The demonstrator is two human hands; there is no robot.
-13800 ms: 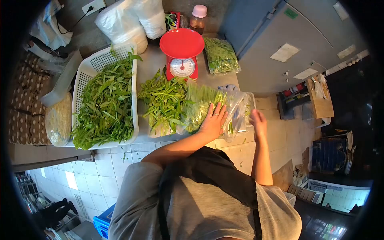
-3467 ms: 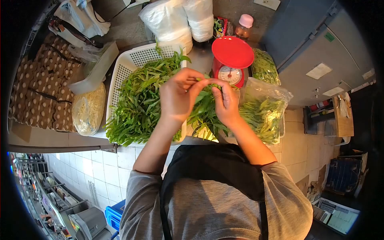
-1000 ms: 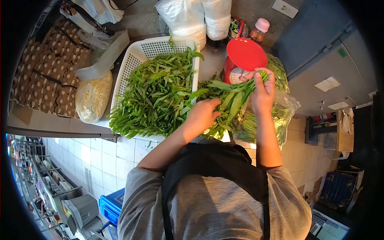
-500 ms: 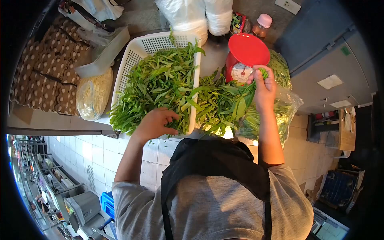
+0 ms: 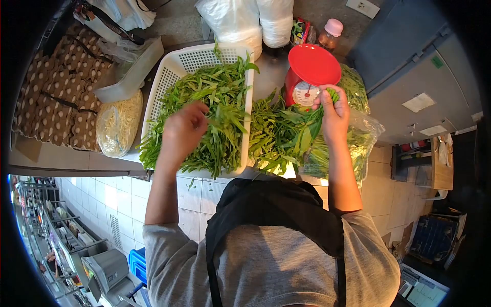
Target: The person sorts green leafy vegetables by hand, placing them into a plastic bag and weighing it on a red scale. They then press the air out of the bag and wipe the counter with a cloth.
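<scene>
Long-leaved greens (image 5: 204,87) are heaped in a white perforated plastic basket (image 5: 250,117). Over this heap my left hand (image 5: 184,128) is closed, its fingers curled and slightly blurred. Smeared leaves stick out at its fingertips, seemingly pinched there. My right hand (image 5: 335,112) grips a bunch of greens (image 5: 309,120) by the stems, beside the red kitchen scale (image 5: 313,65). The bunch's leaves hang leftward over a loose pile of greens (image 5: 271,135) between basket and scale. The scale's red pan carries nothing.
Plastic bags of greens (image 5: 365,138) lie right of the scale. Left of the basket are a bag of pale sprouts (image 5: 120,123), a translucent container (image 5: 128,77) and stacked egg trays (image 5: 56,97). White plastic rolls (image 5: 230,23) and a pink-capped jar (image 5: 332,33) stand behind.
My left hand has moved up and left over the heaped greens, and its fingers have closed. My right hand keeps its hold on the bunch, almost unmoved.
</scene>
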